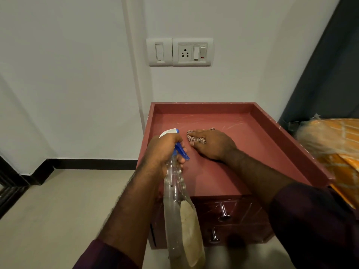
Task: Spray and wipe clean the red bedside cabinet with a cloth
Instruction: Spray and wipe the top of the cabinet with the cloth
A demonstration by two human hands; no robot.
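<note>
The red bedside cabinet (213, 181) is standing against the far wall, its top sitting inside a raised rim on the far, left and right sides; faint pale streaks are showing on the far part of that top. The cloth (191, 137), patterned in red and white, is lying bunched on the top, roughly at its middle and a little towards the left; the right hand (211, 144) is lying palm-down over it, fingers stretched leftward across the fabric and pressing it to the surface, so that only the cloth's left and far edges are peeking out.

The left hand (163, 150) is gripping the neck of the spray bottle (174, 200), fingers wrapping it tightly, just left of the right hand; the clear bottle is hanging towards the near side, over the cabinet's near left corner, with a pale label on its lower body; its white nozzle (169, 132) is pointing to the far side, and the blue trigger (181, 150) is sticking out between the fingers.

Two metal drawer handles (224, 211) are shining on the cabinet's near face; a switch plate (191, 52) with a socket is sitting on the wall above; orange bedding (334, 136) is lying just right of the cabinet, beneath a dark curtain (326, 74).
</note>
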